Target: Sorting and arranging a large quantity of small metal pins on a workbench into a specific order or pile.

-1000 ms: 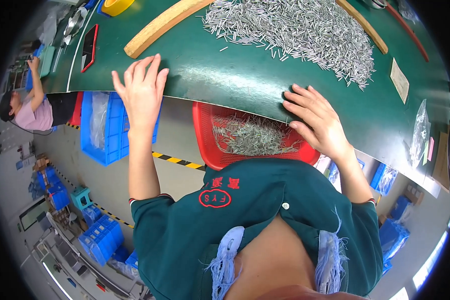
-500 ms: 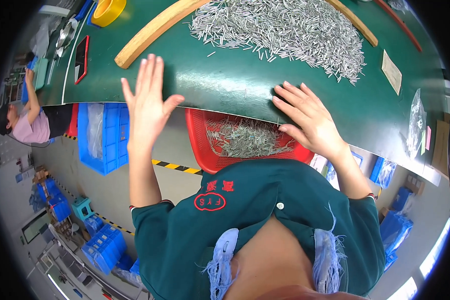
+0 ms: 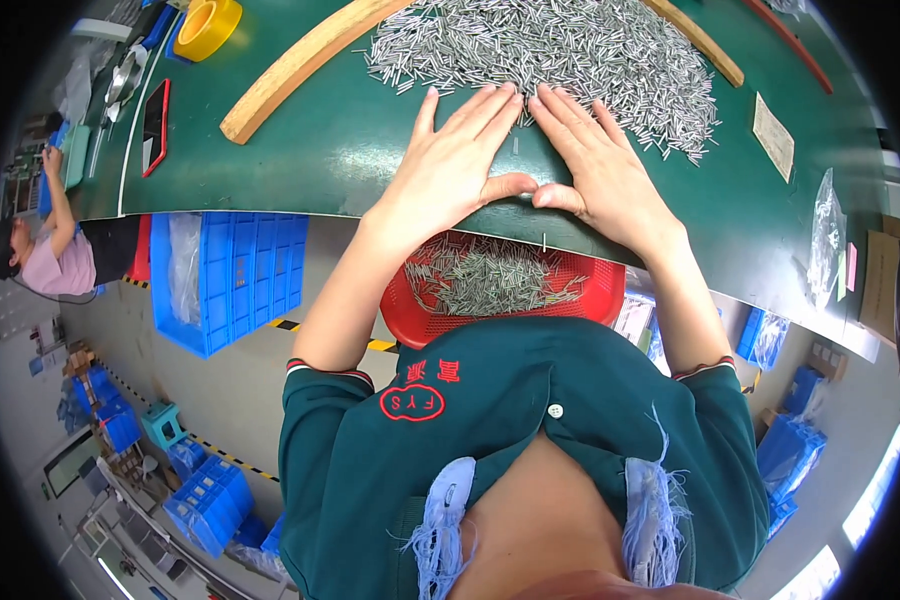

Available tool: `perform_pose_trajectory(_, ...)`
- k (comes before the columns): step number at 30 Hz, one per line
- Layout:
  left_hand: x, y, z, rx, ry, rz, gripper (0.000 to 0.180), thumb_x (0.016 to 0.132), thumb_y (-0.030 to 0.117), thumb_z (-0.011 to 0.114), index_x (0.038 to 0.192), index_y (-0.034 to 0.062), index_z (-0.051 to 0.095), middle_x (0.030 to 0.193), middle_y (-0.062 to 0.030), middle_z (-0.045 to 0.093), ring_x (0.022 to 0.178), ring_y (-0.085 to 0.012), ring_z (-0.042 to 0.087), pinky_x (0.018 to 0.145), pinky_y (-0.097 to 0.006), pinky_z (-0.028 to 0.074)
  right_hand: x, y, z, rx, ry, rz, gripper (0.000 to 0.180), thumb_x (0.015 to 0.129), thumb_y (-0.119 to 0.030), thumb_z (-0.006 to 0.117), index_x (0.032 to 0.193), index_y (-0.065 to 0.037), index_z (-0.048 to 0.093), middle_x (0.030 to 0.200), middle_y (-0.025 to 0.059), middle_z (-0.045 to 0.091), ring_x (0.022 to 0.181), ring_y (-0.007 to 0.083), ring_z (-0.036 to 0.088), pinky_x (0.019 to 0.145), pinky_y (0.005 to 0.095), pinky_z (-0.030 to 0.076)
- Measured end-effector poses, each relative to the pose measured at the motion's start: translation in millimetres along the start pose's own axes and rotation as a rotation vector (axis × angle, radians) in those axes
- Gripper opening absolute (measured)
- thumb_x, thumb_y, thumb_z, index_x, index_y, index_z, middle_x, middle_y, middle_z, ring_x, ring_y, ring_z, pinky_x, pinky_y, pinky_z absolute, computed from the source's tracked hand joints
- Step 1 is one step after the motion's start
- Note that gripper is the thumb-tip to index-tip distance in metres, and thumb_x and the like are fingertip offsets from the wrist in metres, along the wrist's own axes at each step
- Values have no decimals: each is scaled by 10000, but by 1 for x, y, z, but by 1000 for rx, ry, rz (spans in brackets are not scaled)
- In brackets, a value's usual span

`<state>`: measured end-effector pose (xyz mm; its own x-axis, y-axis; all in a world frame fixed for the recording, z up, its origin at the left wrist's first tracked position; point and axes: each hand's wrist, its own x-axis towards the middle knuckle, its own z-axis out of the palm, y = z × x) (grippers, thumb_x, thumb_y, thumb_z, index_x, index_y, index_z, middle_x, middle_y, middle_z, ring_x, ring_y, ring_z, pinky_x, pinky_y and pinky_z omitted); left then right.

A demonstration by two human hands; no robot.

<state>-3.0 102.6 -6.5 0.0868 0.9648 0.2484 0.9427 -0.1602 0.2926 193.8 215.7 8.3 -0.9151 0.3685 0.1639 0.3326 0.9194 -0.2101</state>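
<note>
Pink cloth clothes a co-worker at the far left, one arm raised toward the end of the green counter. Next comes a phone with a red edge lying on that counter, then a yellow tape roll farther back. Below the counter's edge sits a blue crate with clear plastic in it, and above it a long wooden strip slants toward the heap of metal pins. The left hand lies palm down over the counter, its fingers straight and slightly apart, the tips at the near edge of the heap. Its thumb points inward, close to the other thumb; whether they touch, I cannot tell. Under the counter's edge, a red basket holds more loose pins. The right hand mirrors the left, palm down, its fingers extended and a little apart, also meeting the heap's near edge. Both hands are unclenched. Farther right come a second wooden strip bordering the heap, a pale card, a thin red rod and a clear plastic bag.
</note>
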Motion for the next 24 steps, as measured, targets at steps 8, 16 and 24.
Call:
perform_pose_trajectory(8, -46, 24, -21, -34, -133, 22, 1010, 762, 708, 528, 1521, 65, 356, 1579, -100, 361, 1464, -287, 331, 1183, -606, 149, -26, -21, -7, 123, -118, -158, 1097, 705, -748, 539, 1520, -41, 340, 1570, 147, 353, 1482, 287, 282, 1214, 478, 212)
perform_pose_trajectory(16, -79, 28, -27, 20, 41, -80, 973, 706, 653, 641, 1456, 59, 464, 1513, -77, 460, 1409, -246, 417, 1143, -637, 219, -49, -26, -24, 224, -105, -112, 1072, 659, -678, 629, 1493, -48, 389, 1559, 124, 379, 1465, 280, 324, 1210, 473, 235)
perform_pose_trajectory(24, -90, 41, -24, -30, 3, 10, 840, 738, 610, 657, 1379, 76, 560, 1451, -29, 529, 1374, -215, 463, 1137, -631, 235, -68, -33, -27, 242, -180, -147, 941, 684, -596, 664, 1434, -59, 482, 1505, 95, 463, 1433, 265, 385, 1194, 472, 277)
